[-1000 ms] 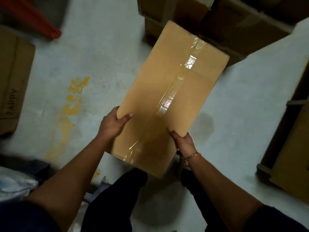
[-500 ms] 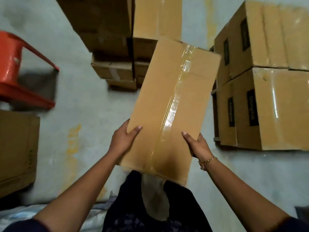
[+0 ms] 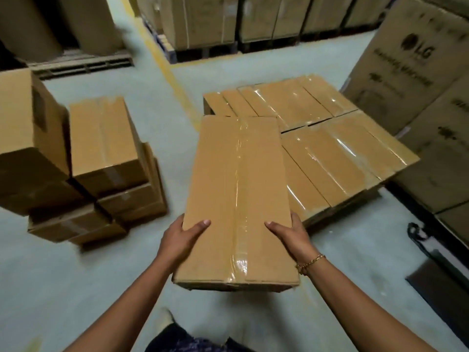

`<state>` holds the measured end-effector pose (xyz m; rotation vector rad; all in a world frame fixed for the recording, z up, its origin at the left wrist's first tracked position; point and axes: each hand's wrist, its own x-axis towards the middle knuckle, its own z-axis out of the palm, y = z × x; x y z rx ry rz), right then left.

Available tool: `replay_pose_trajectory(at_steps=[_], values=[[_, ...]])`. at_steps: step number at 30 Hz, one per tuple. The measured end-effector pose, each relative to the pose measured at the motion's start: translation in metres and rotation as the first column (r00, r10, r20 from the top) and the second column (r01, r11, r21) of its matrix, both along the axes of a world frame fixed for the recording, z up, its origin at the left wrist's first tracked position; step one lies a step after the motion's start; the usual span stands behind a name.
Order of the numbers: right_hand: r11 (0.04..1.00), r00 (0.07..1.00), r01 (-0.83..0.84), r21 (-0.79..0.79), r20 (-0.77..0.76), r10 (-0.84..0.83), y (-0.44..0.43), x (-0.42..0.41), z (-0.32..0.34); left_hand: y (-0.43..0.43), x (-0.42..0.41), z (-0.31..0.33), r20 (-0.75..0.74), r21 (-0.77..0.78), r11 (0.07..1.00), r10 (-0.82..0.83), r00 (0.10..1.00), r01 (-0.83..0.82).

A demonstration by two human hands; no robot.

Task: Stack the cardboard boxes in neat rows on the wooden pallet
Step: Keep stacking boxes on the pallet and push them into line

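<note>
Long, flat cardboard box, smooth brown with glossy clear tape down its middle, is held over the grey floor, just before the taped boxes in rows. Left hand and right hand clamp its near sides, thumbs on top, fingers curled round the edges. Tall cartons at right read "LG".

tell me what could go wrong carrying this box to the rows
The left hand and right hand grip only the near end of the taped cardboard box, so its far end could dip or slip.
It hides part of the stacked rows, so it may land crooked.
</note>
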<state>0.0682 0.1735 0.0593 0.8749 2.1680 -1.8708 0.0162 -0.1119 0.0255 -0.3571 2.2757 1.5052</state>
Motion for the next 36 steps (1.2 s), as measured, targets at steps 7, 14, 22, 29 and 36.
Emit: replay_pose_trajectory(at_steps=[7,14,22,29,36], values=[[0.998,0.998,0.064,0.02,-0.028,-0.064,0.088,0.018,0.012,0.091,-0.034,0.016,-0.01,0.043,0.99,-0.134,0.991,0.134],[0.979,0.979,0.203,0.026,-0.019,-0.202,0.153,0.004,0.001,0.17,-0.087,0.019,-0.005,0.049,0.965,-0.257,0.967,0.256],[0.925,0.926,0.373,0.068,0.031,-0.376,0.229,-0.034,-0.006,0.273,-0.162,0.018,0.031,0.069,0.917,-0.395,0.918,0.392],[0.865,0.867,0.493,0.094,0.031,-0.498,0.309,-0.047,-0.005,0.377,-0.192,0.025,0.033,0.111,0.866,-0.493,0.869,0.487],[0.845,0.848,0.523,0.108,0.04,-0.529,0.439,-0.051,-0.015,0.511,-0.206,0.007,0.018,0.105,0.851,-0.519,0.855,0.515]])
